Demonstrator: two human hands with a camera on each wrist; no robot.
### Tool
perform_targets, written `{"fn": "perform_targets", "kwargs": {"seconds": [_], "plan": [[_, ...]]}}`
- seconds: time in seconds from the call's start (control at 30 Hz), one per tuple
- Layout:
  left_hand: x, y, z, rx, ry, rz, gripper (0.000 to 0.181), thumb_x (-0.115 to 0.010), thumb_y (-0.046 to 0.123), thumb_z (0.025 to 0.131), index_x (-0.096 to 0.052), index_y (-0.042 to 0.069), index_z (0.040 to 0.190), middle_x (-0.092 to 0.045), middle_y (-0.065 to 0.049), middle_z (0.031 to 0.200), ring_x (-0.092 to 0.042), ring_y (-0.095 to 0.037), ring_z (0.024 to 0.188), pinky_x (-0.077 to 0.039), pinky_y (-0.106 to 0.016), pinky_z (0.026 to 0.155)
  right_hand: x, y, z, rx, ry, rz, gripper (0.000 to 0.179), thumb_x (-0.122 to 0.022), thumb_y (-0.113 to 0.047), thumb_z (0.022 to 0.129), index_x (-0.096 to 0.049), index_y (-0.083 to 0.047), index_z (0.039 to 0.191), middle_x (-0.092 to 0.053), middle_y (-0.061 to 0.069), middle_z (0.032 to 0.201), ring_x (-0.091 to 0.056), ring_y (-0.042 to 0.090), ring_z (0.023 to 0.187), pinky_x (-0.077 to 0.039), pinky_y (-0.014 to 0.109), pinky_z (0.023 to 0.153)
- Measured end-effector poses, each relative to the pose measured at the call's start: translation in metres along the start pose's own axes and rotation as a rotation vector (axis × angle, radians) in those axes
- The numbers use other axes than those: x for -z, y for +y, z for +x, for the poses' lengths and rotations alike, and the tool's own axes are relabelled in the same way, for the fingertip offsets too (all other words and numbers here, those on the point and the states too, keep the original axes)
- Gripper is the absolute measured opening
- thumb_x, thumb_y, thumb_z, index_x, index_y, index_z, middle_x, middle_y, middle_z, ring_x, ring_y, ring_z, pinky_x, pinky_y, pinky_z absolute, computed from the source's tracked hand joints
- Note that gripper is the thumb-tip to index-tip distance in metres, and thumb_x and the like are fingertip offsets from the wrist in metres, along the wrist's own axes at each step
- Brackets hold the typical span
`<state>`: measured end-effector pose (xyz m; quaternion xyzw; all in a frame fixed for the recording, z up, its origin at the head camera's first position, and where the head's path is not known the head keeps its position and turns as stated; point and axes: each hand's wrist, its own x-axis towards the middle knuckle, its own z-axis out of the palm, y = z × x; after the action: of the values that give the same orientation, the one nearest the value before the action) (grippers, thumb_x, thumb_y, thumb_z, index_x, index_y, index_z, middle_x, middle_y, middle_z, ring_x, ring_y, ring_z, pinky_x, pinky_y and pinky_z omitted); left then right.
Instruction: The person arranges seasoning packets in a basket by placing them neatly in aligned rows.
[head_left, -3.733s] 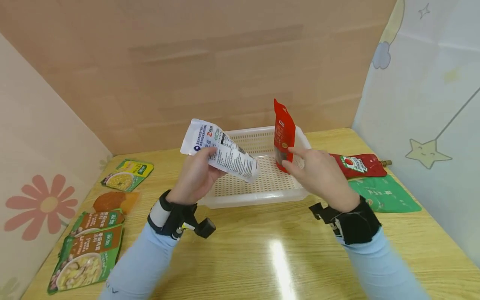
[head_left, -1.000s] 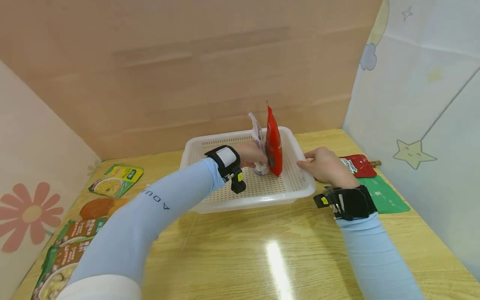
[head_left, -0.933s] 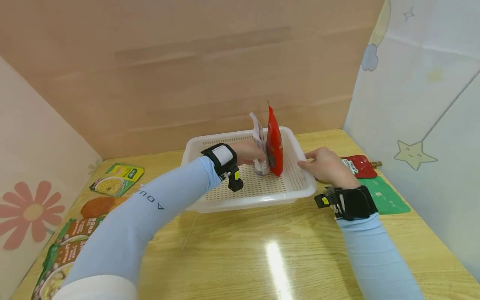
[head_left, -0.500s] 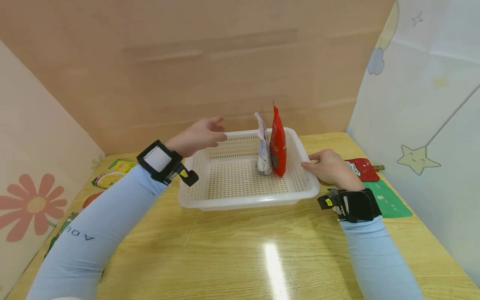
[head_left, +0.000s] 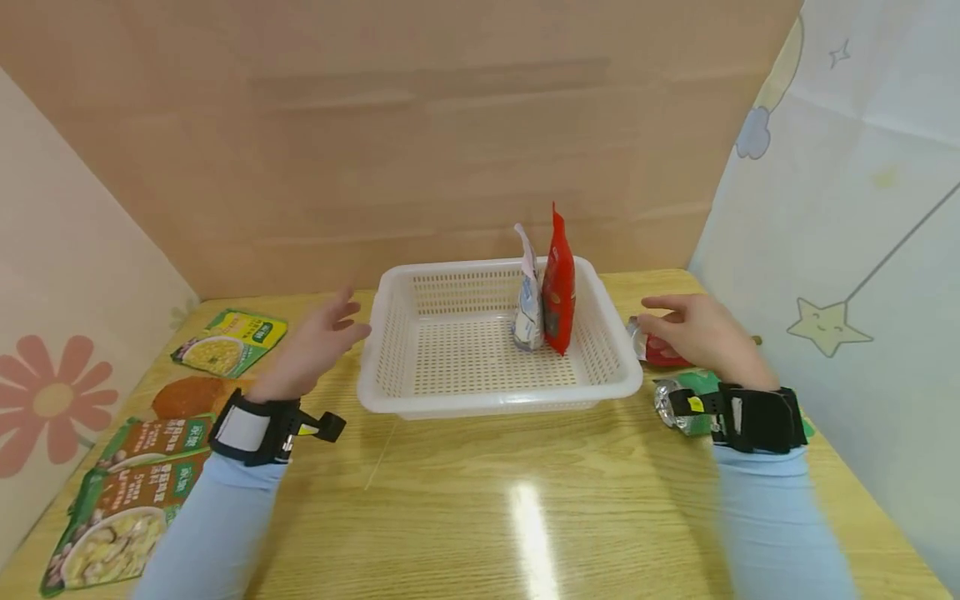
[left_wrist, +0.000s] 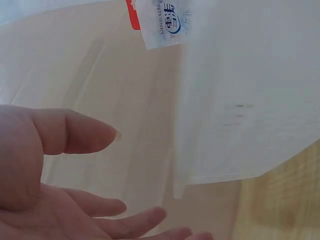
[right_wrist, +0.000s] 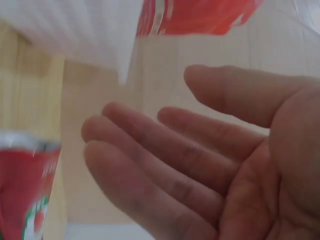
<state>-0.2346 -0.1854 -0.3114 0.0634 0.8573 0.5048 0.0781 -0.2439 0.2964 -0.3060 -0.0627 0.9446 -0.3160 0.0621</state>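
Note:
A white plastic basket [head_left: 487,402] stands mid-table. Upright at its right side are a white printed pouch [head_left: 528,312] and, beside it, a red pouch [head_left: 559,287]. My left hand [head_left: 311,348] hovers left of the basket, fingers relaxed and holding nothing; in the left wrist view its thumb and fingers are spread apart near the basket wall [left_wrist: 215,120]. Past the basket's right rim is my right hand [head_left: 708,337], holding nothing, its fingers loosely extended. Under and around it lie a red spouted pouch [head_left: 663,353] and a green pouch [head_left: 699,385], both partly hidden by the hand and wrist strap.
At the left of the table [head_left: 420,517] lie a yellow-green corn soup packet [head_left: 225,346], an orange-brown packet [head_left: 187,398] and two overlapping brown-green soup packets [head_left: 123,517]. A brown paper-covered wall [head_left: 450,167] rises behind the basket.
Both pouches, earlier in my hands, now stand in the basket. My left hand has let go of the white pouch and moved left; my right has left the basket rim, moving right.

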Motion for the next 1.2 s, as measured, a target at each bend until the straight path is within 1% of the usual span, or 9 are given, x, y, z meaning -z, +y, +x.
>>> {"fn": "perform_targets", "kwargs": {"seconds": [0.17,0.3,0.4,0.5,0.67,0.73,0.8,1.0,1.2], "plan": [[-0.011,-0.014,0.000,0.067,-0.007,-0.098,0.079,-0.050,0.025,0.104,0.005,0.004,0.158,-0.021,-0.027,0.158,-0.033,-0.042,0.140,-0.039,-0.057,0.105,0.015,0.035,0.008,0.070,-0.051,-0.242,0.065,-0.065,-0.024,0.096,-0.038,0.007,0.146,-0.060,0.033,0.121,-0.061,0.045,0.104,-0.055,0.046,0.075],[-0.022,-0.019,0.003,0.047,-0.052,-0.121,0.077,-0.049,0.022,0.105,0.005,0.004,0.158,-0.038,-0.030,0.149,-0.052,-0.041,0.126,-0.045,-0.056,0.099,0.023,0.063,0.026,0.093,-0.133,-0.391,0.077,-0.071,-0.009,0.082,-0.033,0.008,0.147,-0.059,0.034,0.118,-0.060,0.039,0.089,-0.053,0.048,0.072],[-0.031,-0.024,0.006,0.001,-0.087,-0.122,0.074,-0.049,0.014,0.103,0.001,0.008,0.158,-0.044,-0.030,0.142,-0.057,-0.044,0.116,-0.051,-0.053,0.092,0.023,0.078,0.039,0.063,-0.199,-0.394,0.089,-0.072,0.000,0.074,-0.026,0.006,0.150,-0.059,0.033,0.111,-0.053,0.024,0.067,-0.047,0.037,0.058],[-0.040,-0.029,0.007,-0.048,-0.087,-0.137,0.074,-0.049,0.003,0.100,-0.003,0.012,0.158,-0.040,-0.030,0.142,-0.054,-0.047,0.117,-0.053,-0.052,0.087,0.019,0.088,0.051,0.028,-0.268,-0.351,0.101,-0.074,0.006,0.072,-0.016,0.002,0.154,-0.051,0.040,0.122,-0.046,0.023,0.058,-0.041,0.033,0.051],[-0.045,-0.034,0.007,-0.069,-0.047,-0.174,0.079,-0.047,-0.007,0.095,-0.005,0.014,0.158,-0.038,-0.030,0.142,-0.052,-0.050,0.117,-0.053,-0.054,0.085,0.010,0.104,0.066,0.033,-0.392,-0.291,0.117,-0.085,0.002,0.069,-0.008,-0.003,0.157,-0.018,0.045,0.147,-0.051,0.042,0.090,-0.044,0.034,0.054],[-0.047,-0.034,0.007,-0.067,-0.046,-0.185,0.079,-0.047,-0.009,0.094,-0.006,0.014,0.158,-0.038,-0.029,0.142,-0.053,-0.050,0.115,-0.053,-0.053,0.084,0.008,0.110,0.070,0.044,-0.434,-0.282,0.115,-0.085,0.000,0.068,-0.011,-0.001,0.156,-0.019,0.044,0.147,-0.048,0.045,0.100,-0.045,0.033,0.056],[-0.049,-0.034,0.007,-0.068,-0.057,-0.198,0.080,-0.046,-0.010,0.094,-0.006,0.015,0.158,-0.038,-0.030,0.141,-0.053,-0.050,0.115,-0.054,-0.053,0.084,0.008,0.113,0.072,0.053,-0.456,-0.288,0.110,-0.083,0.002,0.068,-0.015,0.003,0.154,-0.027,0.043,0.143,-0.049,0.041,0.093,-0.045,0.034,0.058],[-0.052,-0.033,0.009,-0.059,-0.065,-0.193,0.080,-0.048,-0.008,0.095,-0.004,0.016,0.158,-0.039,-0.029,0.143,-0.054,-0.050,0.115,-0.055,-0.053,0.082,0.011,0.114,0.075,0.067,-0.395,-0.377,0.103,-0.085,0.005,0.059,-0.029,0.004,0.145,-0.046,0.035,0.128,-0.050,0.042,0.099,-0.053,0.047,0.077],[-0.046,-0.034,0.009,-0.060,-0.054,-0.179,0.081,-0.048,-0.009,0.095,-0.003,0.016,0.158,-0.038,-0.029,0.143,-0.054,-0.049,0.116,-0.055,-0.053,0.081,0.000,0.120,0.085,0.203,-0.256,-0.571,0.095,-0.091,-0.010,0.055,-0.042,0.005,0.135,-0.056,0.023,0.117,-0.054,0.039,0.097,-0.049,0.061,0.084]]}}
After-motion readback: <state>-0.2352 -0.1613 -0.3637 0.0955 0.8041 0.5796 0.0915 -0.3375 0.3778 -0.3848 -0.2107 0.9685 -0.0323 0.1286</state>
